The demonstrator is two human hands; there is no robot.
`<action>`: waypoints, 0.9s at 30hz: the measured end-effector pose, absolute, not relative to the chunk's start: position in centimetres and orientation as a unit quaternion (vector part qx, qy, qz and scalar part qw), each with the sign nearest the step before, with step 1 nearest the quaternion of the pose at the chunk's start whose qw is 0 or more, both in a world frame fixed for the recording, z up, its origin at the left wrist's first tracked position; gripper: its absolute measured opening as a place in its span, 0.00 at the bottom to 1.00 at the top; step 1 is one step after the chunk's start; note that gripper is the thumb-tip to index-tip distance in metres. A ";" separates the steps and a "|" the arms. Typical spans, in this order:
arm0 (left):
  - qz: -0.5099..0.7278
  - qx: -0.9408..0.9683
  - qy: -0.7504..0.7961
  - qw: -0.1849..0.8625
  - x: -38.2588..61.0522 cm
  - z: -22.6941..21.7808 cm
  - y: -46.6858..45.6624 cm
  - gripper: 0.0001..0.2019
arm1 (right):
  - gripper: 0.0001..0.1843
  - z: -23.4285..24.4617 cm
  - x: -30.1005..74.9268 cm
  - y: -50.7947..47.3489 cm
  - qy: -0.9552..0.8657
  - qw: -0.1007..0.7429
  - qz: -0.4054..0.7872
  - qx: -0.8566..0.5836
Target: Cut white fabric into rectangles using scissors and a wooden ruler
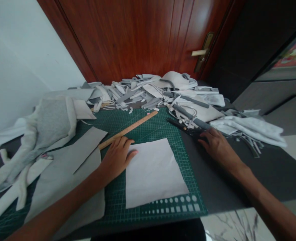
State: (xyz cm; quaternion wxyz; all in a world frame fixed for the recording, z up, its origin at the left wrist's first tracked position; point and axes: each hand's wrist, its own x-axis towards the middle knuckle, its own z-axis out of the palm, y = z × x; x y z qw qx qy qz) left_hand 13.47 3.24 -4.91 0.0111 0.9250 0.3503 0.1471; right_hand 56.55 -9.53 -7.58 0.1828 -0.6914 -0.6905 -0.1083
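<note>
My left hand lies with its fingers spread, fingertips on the near part of a wooden ruler and the thumb at the top left corner of a white fabric piece. That piece is roughly square and lies on a green cutting mat. At the right, my right hand has its fingers bent at the handle end of black scissors. The blades point left over the mat's edge; the handles blend into the dark table. A larger grey fabric sheet and a narrower grey piece lie under and beside my left arm.
Grey and white fabric scraps are heaped along the back against a wooden door. A bulky grey-white fabric bundle sits at the left. White folded cloth lies at the right on the dark table.
</note>
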 end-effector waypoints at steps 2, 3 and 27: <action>0.144 0.921 0.357 0.051 14.1 -4.8 3.5 0.11 | 0.18 -7.9 56.5 -10.0 -0.678 0.184 -0.127 -0.701; 0.146 0.918 0.361 0.070 14.3 -4.7 3.6 0.09 | 0.20 -7.9 56.5 -10.1 -0.672 0.180 -0.134 -0.706; 0.431 0.518 0.378 0.635 12.3 -3.2 6.7 0.28 | 0.20 -3.6 55.7 -4.1 -0.719 0.193 0.096 -0.661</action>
